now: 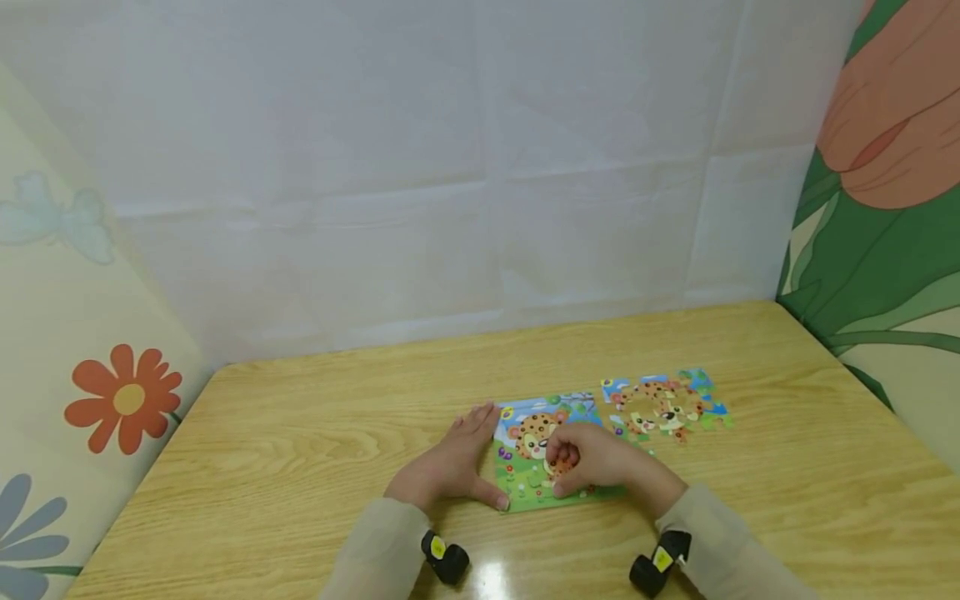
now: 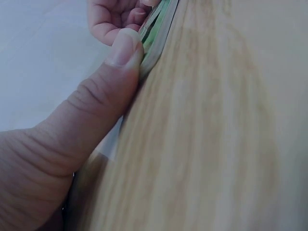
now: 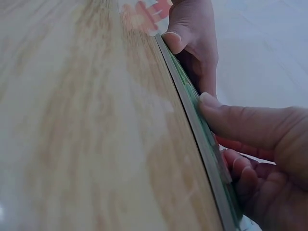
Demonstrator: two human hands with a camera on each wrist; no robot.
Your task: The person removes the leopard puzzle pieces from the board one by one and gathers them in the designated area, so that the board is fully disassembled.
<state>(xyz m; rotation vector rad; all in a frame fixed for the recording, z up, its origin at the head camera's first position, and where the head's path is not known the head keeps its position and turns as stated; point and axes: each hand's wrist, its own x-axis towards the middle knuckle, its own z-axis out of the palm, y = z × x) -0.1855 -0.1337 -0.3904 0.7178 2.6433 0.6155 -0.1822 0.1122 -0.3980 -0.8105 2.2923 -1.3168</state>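
A square jigsaw board (image 1: pixel 525 496) with a spotted leopard cub picture lies flat on the wooden table. My left hand (image 1: pixel 457 462) braces its left side, fingers straight and spread toward the far corner. The left thumb (image 2: pixel 103 79) presses the near left corner. Over the lower middle of the board is my right hand (image 1: pixel 596 458), fingers curled. Its thumb (image 3: pixel 240 120) and fingertips touch the board's surface around a slightly raised puzzle piece (image 3: pixel 222 166), which they seem to pinch. The right hand covers much of the board's right half.
Right of the board, a loose group of joined and scattered puzzle pieces (image 1: pixel 660 408) lies on the table (image 1: pixel 315 442). A white cloth (image 1: pixel 450 183) hangs behind the table. Flower-printed panels stand at both sides, with a red flower (image 1: pixel 127 400) on the left one.
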